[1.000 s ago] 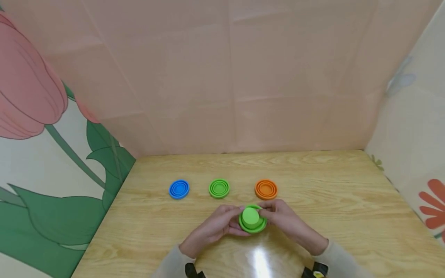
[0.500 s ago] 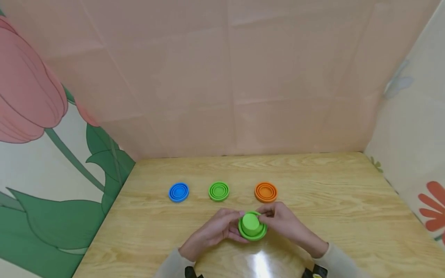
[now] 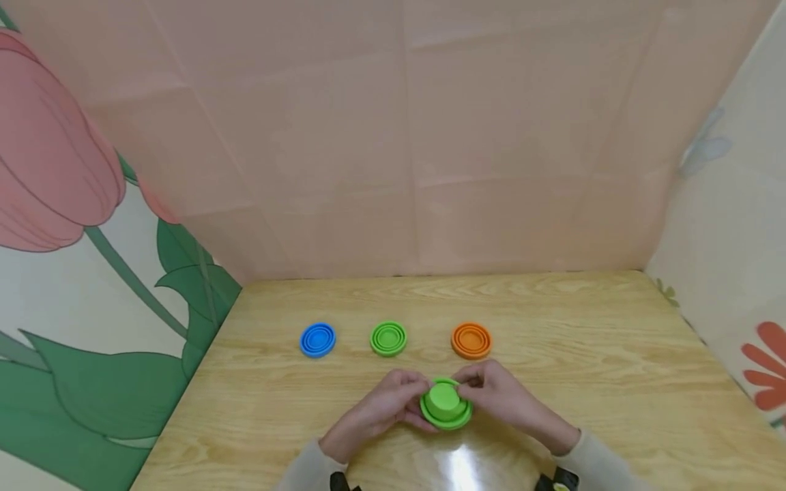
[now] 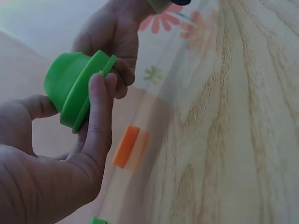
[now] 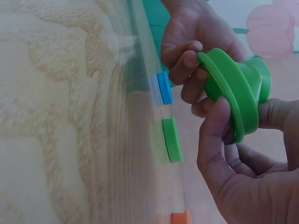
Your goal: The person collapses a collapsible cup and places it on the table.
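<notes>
Both hands hold a green collapsible cup [image 3: 445, 406] just above the table, its rim toward the table and its stepped base up. My left hand [image 3: 393, 402] pinches its left side, thumb on the outer wall and fingers under the rim. On the opposite side my right hand [image 3: 500, 401] pinches the rim and wall between thumb and fingers. In the left wrist view the cup [image 4: 77, 91] is partly extended, with a conical section above a wide ring. The right wrist view shows its wall [image 5: 240, 93] bent unevenly near the right thumb.
Beyond the hands, a flat blue collapsed cup [image 3: 317, 339], a green one [image 3: 388, 339] and an orange one [image 3: 471, 340] lie in a row on the wooden table [image 3: 583, 341]. The orange one is close to the right fingers. A pink backdrop [image 3: 338, 170] rises behind.
The green cup has come slightly nearer the person and tilted a little, with both hands still gripping it. The three flat cups stay where they lay.
</notes>
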Motion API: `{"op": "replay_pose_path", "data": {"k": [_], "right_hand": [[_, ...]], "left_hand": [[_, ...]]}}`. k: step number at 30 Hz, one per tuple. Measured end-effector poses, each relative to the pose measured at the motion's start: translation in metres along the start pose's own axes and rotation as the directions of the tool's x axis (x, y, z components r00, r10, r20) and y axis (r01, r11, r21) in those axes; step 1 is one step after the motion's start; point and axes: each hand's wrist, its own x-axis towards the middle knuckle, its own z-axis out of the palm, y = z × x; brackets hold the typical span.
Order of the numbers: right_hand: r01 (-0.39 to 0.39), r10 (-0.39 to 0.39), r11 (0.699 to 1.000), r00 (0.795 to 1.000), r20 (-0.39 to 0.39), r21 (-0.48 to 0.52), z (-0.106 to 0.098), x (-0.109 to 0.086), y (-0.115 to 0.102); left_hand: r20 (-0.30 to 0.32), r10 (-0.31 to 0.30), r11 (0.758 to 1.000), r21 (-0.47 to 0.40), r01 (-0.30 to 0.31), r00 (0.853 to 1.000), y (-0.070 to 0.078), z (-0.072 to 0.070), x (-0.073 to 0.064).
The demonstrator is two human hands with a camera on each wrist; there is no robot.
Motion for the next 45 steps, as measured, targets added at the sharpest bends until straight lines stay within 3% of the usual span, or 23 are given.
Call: {"op": "replay_pose_path", "data": {"k": [8, 15, 19, 22, 26, 31, 37, 45], "right_hand": [[-0.054, 0.031, 0.98, 0.992, 0.121, 0.19, -0.01, 0.0, 0.004], [-0.1, 0.006, 0.909, 0.974, 0.227, 0.404, -0.013, 0.002, 0.004], [-0.105, -0.01, 0.872, 0.972, 0.233, 0.477, -0.012, 0.003, 0.006], [-0.11, -0.012, 0.862, 0.971, 0.237, 0.495, -0.011, 0.003, 0.007], [-0.096, -0.013, 0.879, 0.974, 0.226, 0.467, -0.009, 0.003, 0.008], [-0.078, 0.02, 0.932, 0.986, 0.164, 0.354, -0.004, 0.001, 0.008], [-0.067, 0.042, 0.964, 0.994, 0.103, 0.256, -0.002, 0.0, 0.004], [-0.015, 0.007, 0.992, 0.998, 0.063, 0.128, -0.002, -0.002, 0.005]], "left_hand": [[-0.089, 0.059, 0.997, 0.059, -0.053, 0.994, 0.003, -0.007, 0.003], [-0.124, 0.093, 0.995, 0.056, -0.086, 0.988, 0.009, -0.009, 0.001], [-0.129, 0.092, 0.995, 0.05, -0.087, 0.987, 0.009, -0.009, 0.001], [-0.121, 0.094, 0.994, 0.059, -0.087, 0.988, 0.007, -0.009, 0.002], [-0.109, 0.102, 0.991, 0.093, -0.092, 0.989, 0.007, -0.007, 0.002], [-0.103, 0.101, 0.989, 0.116, -0.088, 0.99, 0.006, -0.002, 0.003], [-0.073, 0.088, 0.987, 0.143, -0.077, 0.993, 0.004, 0.002, 0.002], [0.058, 0.003, 0.997, 0.078, -0.008, 0.998, 0.001, -0.001, 0.001]]}}
